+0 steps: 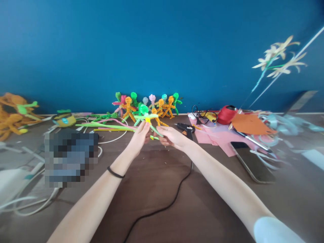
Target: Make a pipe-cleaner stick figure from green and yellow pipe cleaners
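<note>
Both hands are raised over the middle of the table, close together. Between them is a pipe-cleaner figure (143, 110) with a green head, pale green arms and a yellow middle. My left hand (142, 134) pinches its yellow middle from the left. On the right, my right hand (170, 135) has its fingers closed on a pale green leg of the figure. Small yellow and green bits show between the hands. Behind them stand several small pipe-cleaner figures (128, 105) in orange, green, pink and blue against the blue wall.
Loose pipe cleaners (111, 125) lie left of the hands, near a blurred-out device (73, 155) and white cables. A black glue gun (186, 127), pink sheets (222, 136), red spool (226, 114) and phone (249, 162) lie to the right. A black cord (162, 209) crosses the table front.
</note>
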Demonstrator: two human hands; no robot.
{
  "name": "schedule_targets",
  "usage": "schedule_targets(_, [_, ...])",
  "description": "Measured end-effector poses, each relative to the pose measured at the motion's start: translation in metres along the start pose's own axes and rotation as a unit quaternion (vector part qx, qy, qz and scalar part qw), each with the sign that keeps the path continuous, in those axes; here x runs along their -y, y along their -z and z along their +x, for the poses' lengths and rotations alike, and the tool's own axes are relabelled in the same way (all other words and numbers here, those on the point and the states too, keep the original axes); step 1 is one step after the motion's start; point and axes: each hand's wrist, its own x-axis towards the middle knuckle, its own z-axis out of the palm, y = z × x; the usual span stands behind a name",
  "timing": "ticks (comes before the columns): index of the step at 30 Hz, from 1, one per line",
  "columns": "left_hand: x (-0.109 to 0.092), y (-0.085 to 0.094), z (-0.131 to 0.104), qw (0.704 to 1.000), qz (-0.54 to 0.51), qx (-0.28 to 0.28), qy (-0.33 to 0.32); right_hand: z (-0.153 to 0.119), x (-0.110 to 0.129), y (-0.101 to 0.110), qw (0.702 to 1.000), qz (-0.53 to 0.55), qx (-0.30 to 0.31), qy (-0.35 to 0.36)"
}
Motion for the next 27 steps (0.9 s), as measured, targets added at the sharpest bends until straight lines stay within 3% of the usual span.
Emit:
schedule_targets(3, [-0.009,0.017,0.007,0.996,-0.001,-0.078,-0.046,0.004,-0.004,0.005,0.978,-0.167,-0.116,0.055])
schedule_targets(6, [-0.014,0.037,0.014,0.986,0.013,-0.150,-0.069,0.006,-0.008,0.013,0.926,-0.324,-0.165,0.105])
schedule_targets(11, [-0.009,0.058,0.022,0.971,0.062,-0.227,-0.031,0.005,-0.014,0.022,0.881,-0.438,-0.161,0.074])
schedule_targets(16, [-0.002,0.062,0.025,0.975,0.047,-0.216,-0.014,0.005,-0.018,0.020,0.829,-0.545,-0.117,0.045])
schedule_targets(18, [-0.001,0.061,0.025,0.977,0.043,-0.208,-0.014,0.005,-0.019,0.020,0.823,-0.555,-0.111,0.049])
schedule_targets(21, [-0.002,0.061,0.025,0.976,0.046,-0.211,-0.021,0.004,-0.017,0.024,0.838,-0.532,-0.116,0.049])
schedule_targets(27, [-0.009,0.063,0.026,0.962,0.017,-0.271,-0.040,0.002,-0.005,0.034,0.834,-0.514,-0.177,0.091])
